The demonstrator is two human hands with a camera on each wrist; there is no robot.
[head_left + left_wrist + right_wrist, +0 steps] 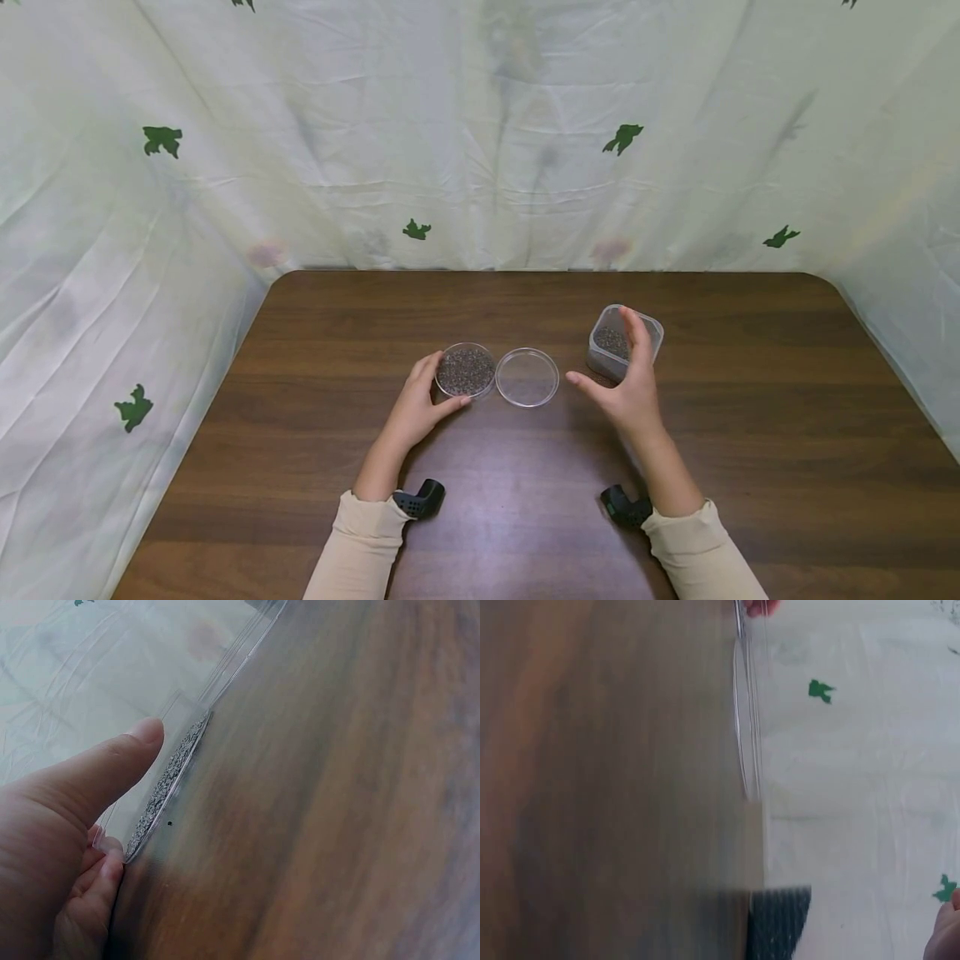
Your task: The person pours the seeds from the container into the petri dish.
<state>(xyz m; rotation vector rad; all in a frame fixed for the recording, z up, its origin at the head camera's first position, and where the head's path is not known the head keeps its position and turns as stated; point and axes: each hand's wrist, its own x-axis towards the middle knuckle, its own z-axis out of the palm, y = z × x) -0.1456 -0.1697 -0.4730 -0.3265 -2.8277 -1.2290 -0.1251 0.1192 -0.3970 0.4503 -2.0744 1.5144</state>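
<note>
In the head view, my left hand (414, 410) holds a clear petri dish (466, 372) filled with small dark grey granules, its thumb at the near edge and its fingers along the left side. From the left wrist view, the granules form a level layer inside the dish (166, 787). Directly right of it lies a clear round petri dish lid (527, 379) on the table. My right hand (632, 392) has thumb and fingers spread wide, holding nothing. It overlaps a translucent plastic tub (609, 364) with similar granules inside, partly hidden by the fingers.
The brown wooden table (517, 492) has rounded far corners. A pale curtain (337, 125) with green leaf-like patches hangs behind it and at both sides. One dark speck (170, 823) lies on the table near the dish. Each wrist wears a black device.
</note>
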